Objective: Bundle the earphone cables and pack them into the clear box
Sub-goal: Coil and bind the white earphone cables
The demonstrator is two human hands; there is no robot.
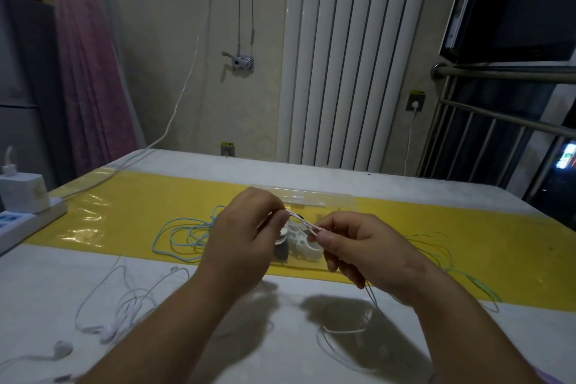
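Note:
My left hand (246,227) and my right hand (358,243) hold a short stretch of pale pink cable (304,223) taut between their pinched fingertips, above the table's middle. Behind and below them lies the clear box (336,201) on the yellow strip, with white and dark earphone parts (304,245) in it. A blue cable (184,235) lies in loose loops to the left. White earphones (109,329) sprawl at the front left. A green cable (448,256) trails to the right, partly under my right wrist.
The white table (405,187) carries a yellow mat (131,196) under clear film. A white power strip (21,221) with a charger sits at the left edge. A radiator (349,56) and a metal rail (505,72) stand behind.

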